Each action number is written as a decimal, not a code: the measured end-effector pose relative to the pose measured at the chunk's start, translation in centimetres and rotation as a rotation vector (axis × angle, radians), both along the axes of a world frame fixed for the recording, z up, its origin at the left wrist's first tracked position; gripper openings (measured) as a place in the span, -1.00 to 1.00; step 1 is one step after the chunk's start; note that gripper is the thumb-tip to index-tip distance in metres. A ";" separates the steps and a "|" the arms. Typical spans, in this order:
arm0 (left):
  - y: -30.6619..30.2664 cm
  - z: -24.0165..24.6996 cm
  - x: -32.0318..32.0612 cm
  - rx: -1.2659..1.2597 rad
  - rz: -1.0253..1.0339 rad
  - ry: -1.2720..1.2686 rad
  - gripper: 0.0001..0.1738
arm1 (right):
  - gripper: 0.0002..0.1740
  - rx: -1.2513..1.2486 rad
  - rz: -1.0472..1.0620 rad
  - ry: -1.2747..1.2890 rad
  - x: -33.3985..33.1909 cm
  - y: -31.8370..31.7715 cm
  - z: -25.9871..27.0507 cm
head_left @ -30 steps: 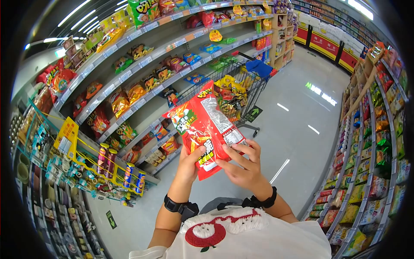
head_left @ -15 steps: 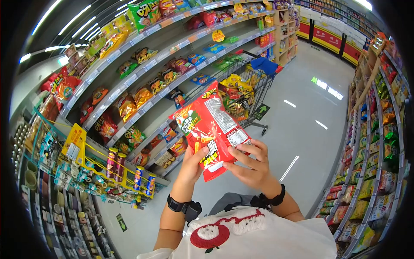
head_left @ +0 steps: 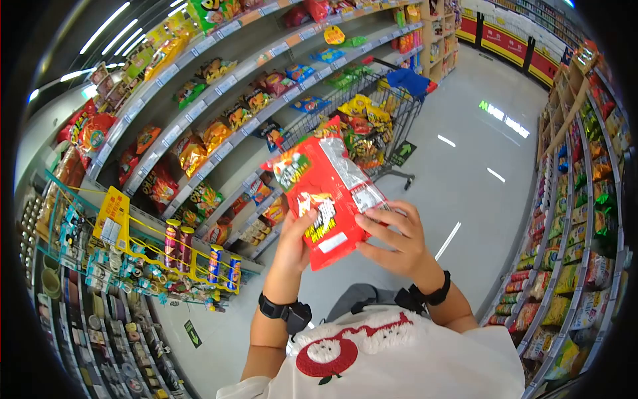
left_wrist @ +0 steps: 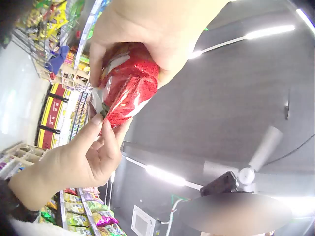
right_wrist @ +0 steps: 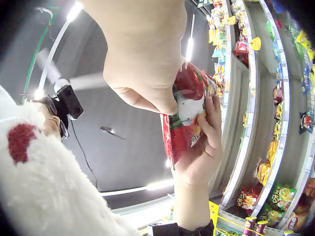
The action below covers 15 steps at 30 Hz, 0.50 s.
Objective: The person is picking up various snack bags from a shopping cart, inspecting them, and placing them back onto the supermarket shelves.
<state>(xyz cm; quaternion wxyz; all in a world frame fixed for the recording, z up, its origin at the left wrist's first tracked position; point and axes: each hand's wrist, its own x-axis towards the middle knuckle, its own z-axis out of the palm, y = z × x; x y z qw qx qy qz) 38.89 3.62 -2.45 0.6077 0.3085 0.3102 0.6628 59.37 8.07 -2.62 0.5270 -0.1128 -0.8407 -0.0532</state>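
A red snack bag with a green patch and a silver panel is held tilted in front of the chest. The left hand grips its lower left side, thumb on the face of the bag. At the lower right edge the right hand pinches the bag between thumb and fingers. In the left wrist view the bag lies in the left hand, with the right hand's fingertips on its edge. The right wrist view shows both hands on the bag.
Behind the bag stands a shopping cart holding yellow snack bags and a blue cloth. Shelves of snacks run along the left, and more shelves line the right. A yellow rack with cans is at the lower left.
The bag has tilted slightly in the hands, its silver panel now catching more light and its top edge lower. Both hands still hold it. The head view has shifted a little.
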 end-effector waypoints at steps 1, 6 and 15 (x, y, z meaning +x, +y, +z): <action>0.0 0.1 0.3 0.002 0.014 -0.006 -0.49 | -0.87 0.003 0.004 0.003 0.0 0.1 -0.1; 0.3 -0.6 0.9 -0.012 -0.042 -0.021 -0.50 | -0.84 -0.049 -0.020 0.031 0.7 -0.4 -0.7; 0.3 -1.1 0.8 -0.071 -0.050 -0.074 -0.47 | -0.79 -0.067 -0.018 0.057 0.4 -0.7 -1.3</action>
